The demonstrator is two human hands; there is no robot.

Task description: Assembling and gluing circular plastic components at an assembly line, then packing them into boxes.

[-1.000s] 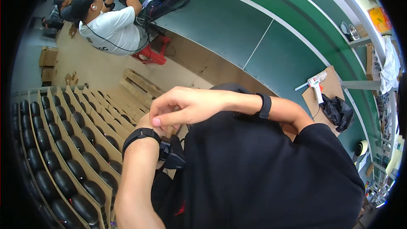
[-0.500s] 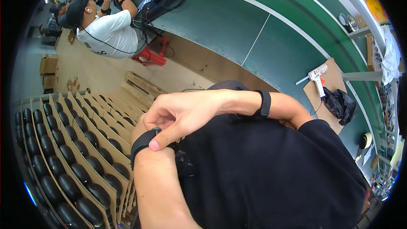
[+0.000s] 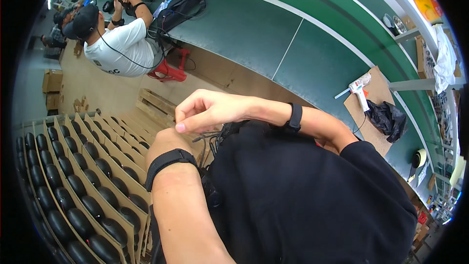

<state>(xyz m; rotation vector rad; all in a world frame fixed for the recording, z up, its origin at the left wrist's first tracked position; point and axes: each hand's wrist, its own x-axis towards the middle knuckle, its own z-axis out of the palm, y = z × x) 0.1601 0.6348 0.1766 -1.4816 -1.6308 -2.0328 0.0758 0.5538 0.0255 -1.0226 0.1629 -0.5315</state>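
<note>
My left forearm rises from the lower edge with a black wrist strap (image 3: pixel 173 160) around its wrist. Beyond the strap, my left hand (image 3: pixel 167 142) bends away from view and its fingers are hidden. My right hand (image 3: pixel 212 109) reaches across from the right, just above the back of the left hand. Its fingers are curled and its thumb lies close to them, with nothing visible in the grip. A second black wristband (image 3: pixel 294 117) sits on my right wrist. Dark cables (image 3: pixel 211 139) hang between the hands and my black shirt.
At lower left, black oval wheels (image 3: pixel 78 221) stand in rows between cardboard dividers (image 3: pixel 128 215). A wooden pallet (image 3: pixel 155 107) lies beyond. The green workbench (image 3: pixel 244 34) holds a glue gun (image 3: pixel 360 90) and black plastic bag (image 3: pixel 387 120). A person (image 3: pixel 119 49) works at far left.
My right hand has come off the left wrist strap and moved up toward the back of the left hand. The strap now shows fully across the top of the wrist.
</note>
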